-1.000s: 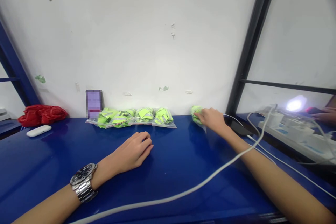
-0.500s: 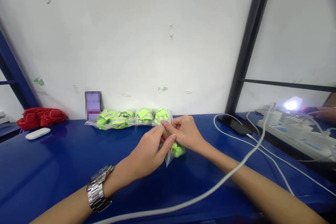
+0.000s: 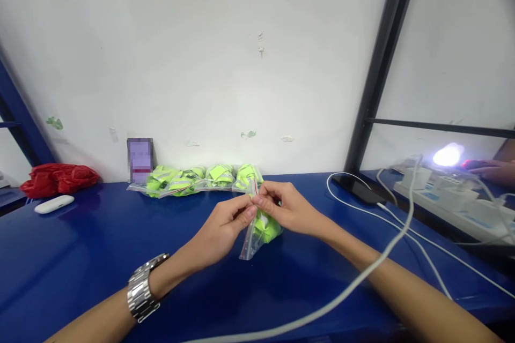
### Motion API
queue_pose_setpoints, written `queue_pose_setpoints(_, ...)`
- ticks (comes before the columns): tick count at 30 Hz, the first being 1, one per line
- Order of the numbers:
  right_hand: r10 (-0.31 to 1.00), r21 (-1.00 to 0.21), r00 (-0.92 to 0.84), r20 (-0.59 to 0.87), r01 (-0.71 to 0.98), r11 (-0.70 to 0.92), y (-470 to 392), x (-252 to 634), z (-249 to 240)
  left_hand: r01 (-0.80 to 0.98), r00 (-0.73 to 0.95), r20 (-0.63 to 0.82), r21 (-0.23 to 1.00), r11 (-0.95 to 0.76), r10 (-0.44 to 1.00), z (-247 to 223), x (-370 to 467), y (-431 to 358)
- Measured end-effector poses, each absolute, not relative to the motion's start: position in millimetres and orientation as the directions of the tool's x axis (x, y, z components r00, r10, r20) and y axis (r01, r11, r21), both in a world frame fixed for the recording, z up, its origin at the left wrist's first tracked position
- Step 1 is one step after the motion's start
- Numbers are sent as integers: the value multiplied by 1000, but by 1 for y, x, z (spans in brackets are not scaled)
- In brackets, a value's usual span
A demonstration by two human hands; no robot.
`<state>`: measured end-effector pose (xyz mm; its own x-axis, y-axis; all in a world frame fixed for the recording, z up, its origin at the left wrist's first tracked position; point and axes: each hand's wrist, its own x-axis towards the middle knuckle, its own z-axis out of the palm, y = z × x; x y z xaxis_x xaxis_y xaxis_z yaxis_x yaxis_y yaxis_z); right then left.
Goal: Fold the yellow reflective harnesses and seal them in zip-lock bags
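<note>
A clear zip-lock bag (image 3: 250,242) with a folded neon-yellow vest-like cloth (image 3: 266,228) inside is held at the middle of the table. My left hand (image 3: 225,225) pinches the bag's zip edge from the left. From the right, my right hand (image 3: 290,206) pinches the same edge, fingertips touching the left ones. The bag's lower corner hangs toward me below the fingers. Behind it, several similar bags of neon-yellow cloth (image 3: 220,174) with silvery stripes stand in a row along the wall.
On the blue table (image 3: 120,241), a red cloth bundle (image 3: 60,178) and a white case (image 3: 54,204) lie at left. A phone-like panel (image 3: 140,159) leans on the wall. Right are a charging phone (image 3: 356,188), a power strip (image 3: 446,201) and another person's hand (image 3: 493,170). A white cable (image 3: 362,276) crosses in front.
My hands have drawn slightly apart and more of the held bag shows, its zip edge now visible above and below my fingers. The view has shifted slightly.
</note>
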<state>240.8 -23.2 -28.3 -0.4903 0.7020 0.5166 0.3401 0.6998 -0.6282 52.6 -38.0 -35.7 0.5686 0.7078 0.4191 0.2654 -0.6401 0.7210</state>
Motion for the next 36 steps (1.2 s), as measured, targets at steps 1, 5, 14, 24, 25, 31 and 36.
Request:
queue_pose_setpoints(1, 693, -613, -506, 513, 349, 709, -25, 241, -27, 245, 565, 408, 747, -618, 717, -37, 52, -36)
queue_pose_setpoints(5, 689, -570, -519, 506, 399, 718, -30, 241, -23, 288, 502, 445, 722, -629, 741, -39, 49, -34)
queue_pose_setpoints(14, 751, -528, -468, 466, 534, 661, -40, 237, -21, 321, 552, 438, 673, -666, 710, -37, 48, -39)
queue_pose_setpoints(24, 683, -501, -537, 495, 466, 730, -40, 234, -20, 479, 457, 583, 476, -738, 672, -38, 53, -42)
queue_pose_setpoints(25, 690, -513, -525, 498, 464, 723, -38, 233, -22, 507, 444, 628, 411, -757, 639, -40, 54, -42)
queue_pose_setpoints(31, 663, -395, -416, 623, 564, 725, -30, 240, -27, 726, 265, 851, 133, -674, 453, -44, 42, -32)
queue_pose_setpoints(36, 662, -411, -365, 655, 563, 717, -27, 251, -29, 801, 211, 807, 181, -571, 552, -32, 18, -21)
